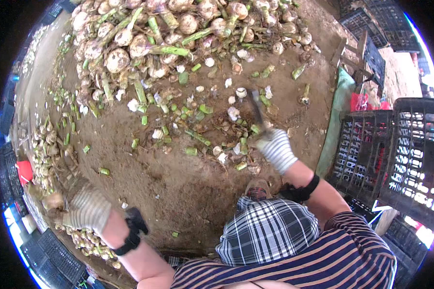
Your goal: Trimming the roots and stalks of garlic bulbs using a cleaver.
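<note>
My right hand (276,150), in a striped knit glove, grips a knife (257,108) whose dark, narrow blade points away from me over the trimmings. At the left, my gloved left hand (88,207) is blurred by motion beside a heap of garlic bulbs (47,155). A brownish garlic bulb (54,200) shows at its fingers; blur hides whether they are closed on it. Ahead of me lies a large pile of garlic (117,60) with soil on the bulbs and green stems attached.
Cut green stem pieces (191,151) and white garlic scraps (158,134) litter the dirt floor (144,198). Black plastic crates (365,144) stand close on my right, beside a green sheet (334,119). More crates (52,253) and a red object (24,172) are at the left.
</note>
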The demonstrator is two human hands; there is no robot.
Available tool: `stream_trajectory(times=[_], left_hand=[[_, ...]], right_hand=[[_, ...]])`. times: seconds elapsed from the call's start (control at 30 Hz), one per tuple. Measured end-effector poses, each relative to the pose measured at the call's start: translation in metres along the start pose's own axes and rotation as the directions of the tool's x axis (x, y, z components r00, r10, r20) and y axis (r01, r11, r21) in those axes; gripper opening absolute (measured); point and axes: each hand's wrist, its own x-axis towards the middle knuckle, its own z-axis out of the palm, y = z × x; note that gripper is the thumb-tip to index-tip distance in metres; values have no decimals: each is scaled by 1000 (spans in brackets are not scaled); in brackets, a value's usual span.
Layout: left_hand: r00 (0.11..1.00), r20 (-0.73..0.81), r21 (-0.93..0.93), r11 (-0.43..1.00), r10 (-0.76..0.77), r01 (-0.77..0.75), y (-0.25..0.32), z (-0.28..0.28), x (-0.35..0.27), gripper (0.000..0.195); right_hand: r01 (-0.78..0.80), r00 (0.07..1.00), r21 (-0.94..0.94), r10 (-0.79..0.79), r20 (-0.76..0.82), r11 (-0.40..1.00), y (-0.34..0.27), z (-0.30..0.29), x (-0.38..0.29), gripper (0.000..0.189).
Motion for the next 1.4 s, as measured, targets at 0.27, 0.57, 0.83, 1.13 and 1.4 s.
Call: stream_trajectory(times=[0.27, 0.57, 0.83, 1.13, 1.4], left_hand=[[582, -796, 430, -524, 164, 735, -190, -82, -54, 64], [433, 179, 891, -41, -883, -452, -314, 126, -21, 57], [592, 259, 965, 189, -763, -179, -377, 161, -15, 49], [164, 150, 921, 77, -975, -382, -424, 183, 9, 44], [863, -423, 749, 430, -276, 505, -228, 0, -12, 26]], right_hand=[[-28, 923, 616, 257, -285, 788, 28, -77, 3, 7], [-96, 828, 672, 434, -356, 734, 70, -126, -10, 17], [-70, 692, 685, 530, -490, 725, 107, -125, -17, 32], [-162, 738, 734, 575, -353, 659, 118, -118, -16, 21], [-36, 895, 486, 245, -374, 873, 73, -97, -3, 13]])
